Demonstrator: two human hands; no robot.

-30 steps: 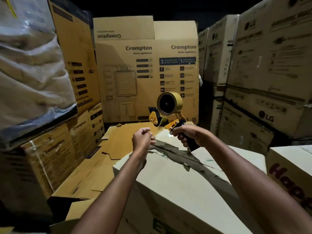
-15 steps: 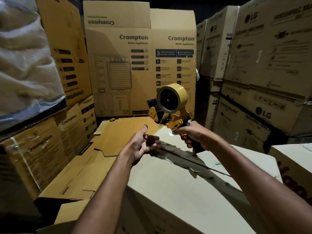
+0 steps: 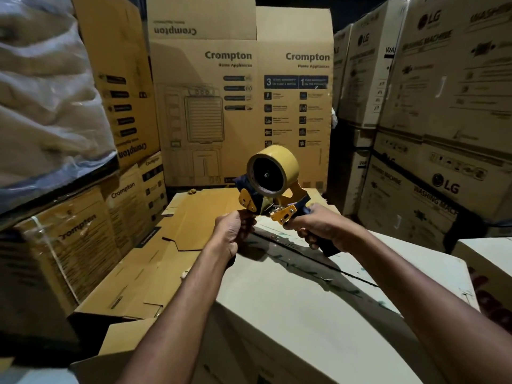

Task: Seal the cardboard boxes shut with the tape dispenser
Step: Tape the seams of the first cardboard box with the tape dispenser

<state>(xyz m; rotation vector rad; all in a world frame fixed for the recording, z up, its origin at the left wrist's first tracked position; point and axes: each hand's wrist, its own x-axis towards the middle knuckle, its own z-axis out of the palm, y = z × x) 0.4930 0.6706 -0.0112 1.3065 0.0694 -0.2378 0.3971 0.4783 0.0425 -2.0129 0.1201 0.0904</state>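
Dim storeroom, tall Crompton carton [image 3: 241, 106] standing at the back with top flaps up, smaller Crompton cartons [image 3: 83, 236] stacked left beneath a plastic-wrapped bundle [image 3: 47, 106], LG washing-machine cartons [image 3: 443, 106] stacked right, flattened cardboard sheets [image 3: 166, 259] lying low between, darkness overhead.

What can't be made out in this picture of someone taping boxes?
All in the head view:
- Whether the left hand pinches tape at the tape dispenser: its own back hides the fingers.
- The dispenser's handle: mostly covered by the right hand.
- Small print on the Crompton box: blurred.
- The front box: its near part is cut off by the bottom edge.
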